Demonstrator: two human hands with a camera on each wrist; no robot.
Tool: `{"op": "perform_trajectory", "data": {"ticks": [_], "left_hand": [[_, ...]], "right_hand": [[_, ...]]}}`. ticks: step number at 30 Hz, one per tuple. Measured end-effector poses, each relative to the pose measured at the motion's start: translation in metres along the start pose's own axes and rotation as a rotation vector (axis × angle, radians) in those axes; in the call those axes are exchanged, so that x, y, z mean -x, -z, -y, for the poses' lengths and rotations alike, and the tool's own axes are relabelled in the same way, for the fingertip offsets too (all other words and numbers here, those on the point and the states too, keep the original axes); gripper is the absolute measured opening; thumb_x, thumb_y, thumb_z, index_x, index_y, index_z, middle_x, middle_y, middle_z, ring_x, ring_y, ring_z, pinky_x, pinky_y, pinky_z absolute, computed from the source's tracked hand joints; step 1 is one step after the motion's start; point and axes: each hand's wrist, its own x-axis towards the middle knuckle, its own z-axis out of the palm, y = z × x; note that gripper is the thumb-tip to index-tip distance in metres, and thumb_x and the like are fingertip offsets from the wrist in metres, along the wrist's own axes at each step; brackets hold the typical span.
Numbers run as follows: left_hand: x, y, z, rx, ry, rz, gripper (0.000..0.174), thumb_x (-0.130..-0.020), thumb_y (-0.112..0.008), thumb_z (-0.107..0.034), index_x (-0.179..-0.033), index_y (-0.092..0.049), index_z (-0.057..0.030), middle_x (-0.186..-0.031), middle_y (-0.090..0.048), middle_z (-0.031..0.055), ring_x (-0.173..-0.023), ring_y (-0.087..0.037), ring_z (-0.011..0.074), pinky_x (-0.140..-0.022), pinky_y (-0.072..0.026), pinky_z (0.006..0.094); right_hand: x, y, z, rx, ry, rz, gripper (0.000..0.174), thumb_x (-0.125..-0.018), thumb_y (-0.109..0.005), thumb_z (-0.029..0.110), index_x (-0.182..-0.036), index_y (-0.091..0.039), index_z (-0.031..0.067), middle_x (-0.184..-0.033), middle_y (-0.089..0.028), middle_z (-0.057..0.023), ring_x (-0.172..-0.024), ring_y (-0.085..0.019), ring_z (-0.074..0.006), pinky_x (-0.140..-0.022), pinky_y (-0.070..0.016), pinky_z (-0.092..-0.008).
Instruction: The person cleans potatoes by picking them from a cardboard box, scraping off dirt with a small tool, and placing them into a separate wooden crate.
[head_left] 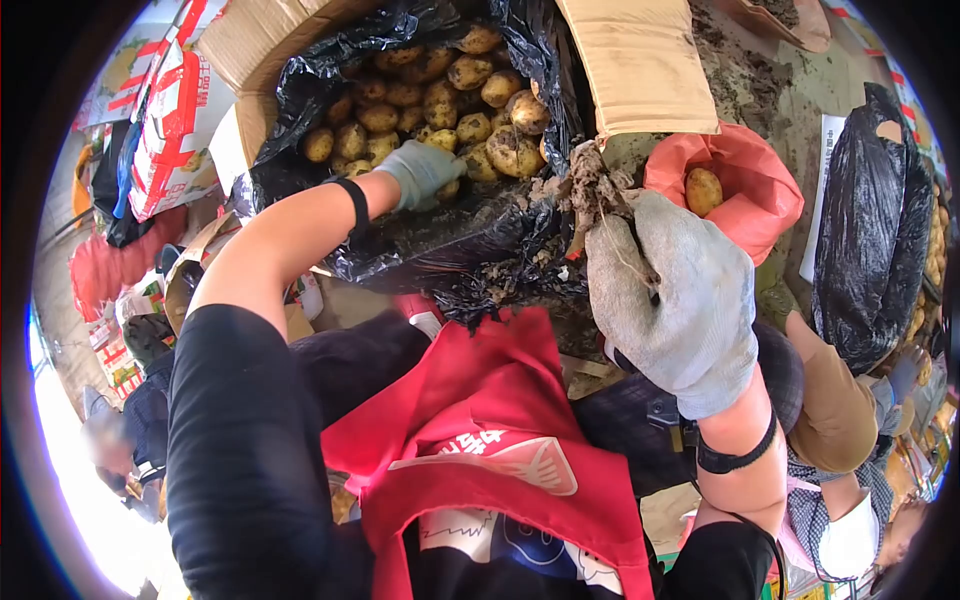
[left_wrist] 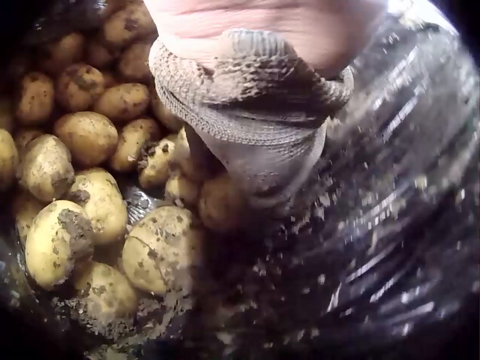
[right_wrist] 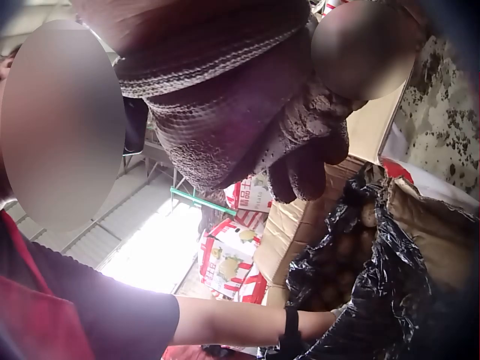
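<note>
My gloved left hand (head_left: pixel 425 175) reaches down among muddy potatoes (head_left: pixel 515 150) in a cardboard box lined with a black plastic bag (head_left: pixel 440 250). In the left wrist view its glove (left_wrist: pixel 262 157) goes down beside the potatoes, the fingers hidden. My gloved right hand (head_left: pixel 680 300) is raised over the box's near right corner, where it grips a dirt-caked clump of thin roots (head_left: pixel 600 190). The right wrist view shows that glove's fingers (right_wrist: pixel 307 172) curled, dark with soil. I cannot tell whether the left hand holds a potato.
A red bag (head_left: pixel 765 190) with one potato (head_left: pixel 703 190) inside stands right of the box. Cardboard flaps (head_left: pixel 650 70) stick out around the opening. Farther right lies a black plastic bag (head_left: pixel 870 240). Red-and-white cartons (head_left: pixel 175 130) are at left, and other people sit on both sides.
</note>
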Motion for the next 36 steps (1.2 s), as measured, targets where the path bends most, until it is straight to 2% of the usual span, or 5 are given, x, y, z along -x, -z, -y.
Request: {"op": "perform_trajectory", "data": {"ticks": [7, 13, 21, 22, 36], "left_hand": [[0.055, 0.001, 0.038, 0.781, 0.137, -0.246, 0.077, -0.077, -0.091, -0.040, -0.136, -0.056, -0.0053, -0.113, -0.074, 0.0150, -0.105, -0.073, 0.0297, -0.093, -0.0574, 0.0393], [0.168, 0.061, -0.013, 1.758, -0.314, -0.488, 0.091, -0.077, -0.092, -0.047, -0.145, -0.048, -0.0056, -0.131, -0.064, 0.0085, -0.122, -0.062, 0.0185, -0.107, -0.0501, 0.0359], [0.215, 0.070, -0.155, 2.411, -0.537, -0.902, 0.078, -0.099, -0.064, -0.059, -0.158, -0.040, -0.0144, -0.145, -0.060, 0.0084, -0.134, -0.060, 0.0323, -0.107, -0.0523, 0.0543], [0.215, 0.067, -0.152, 2.552, -0.855, -0.656, 0.072, -0.100, -0.067, -0.051, -0.157, -0.042, -0.0151, -0.147, -0.058, 0.0077, -0.135, -0.058, 0.0309, -0.109, -0.0513, 0.0530], [0.181, 0.064, -0.182, 1.282, -0.066, -1.209, 0.078, -0.081, -0.090, -0.017, -0.145, -0.045, -0.0074, -0.128, -0.061, 0.0111, -0.115, -0.062, 0.0184, -0.103, -0.0528, 0.0349]], "right_hand": [[0.001, -0.007, -0.002, -0.047, 0.091, -0.097, 0.011, -0.091, -0.071, 0.014, -0.089, -0.064, 0.0051, -0.072, -0.066, -0.0194, -0.067, -0.067, -0.0412, -0.057, -0.0503, -0.0492], [0.018, -0.015, 0.000, -0.217, -0.003, -0.062, 0.013, -0.094, -0.065, 0.014, -0.100, -0.064, 0.0019, -0.079, -0.069, -0.0239, -0.076, -0.068, -0.0469, -0.064, -0.0524, -0.0533], [0.036, -0.016, 0.016, -0.290, 0.205, -0.070, 0.026, -0.097, -0.064, 0.018, -0.120, -0.068, 0.0058, -0.099, -0.072, -0.0247, -0.093, -0.070, -0.0463, -0.075, -0.0571, -0.0507], [0.039, -0.014, 0.020, -0.280, 0.191, -0.050, 0.027, -0.098, -0.064, 0.019, -0.121, -0.068, 0.0068, -0.103, -0.073, -0.0239, -0.095, -0.070, -0.0457, -0.076, -0.0571, -0.0505], [0.052, -0.022, 0.006, 0.111, 0.268, -0.115, 0.022, -0.099, -0.062, 0.029, -0.095, -0.068, 0.0079, -0.076, -0.070, -0.0215, -0.073, -0.070, -0.0426, -0.063, -0.0545, -0.0522]]}}
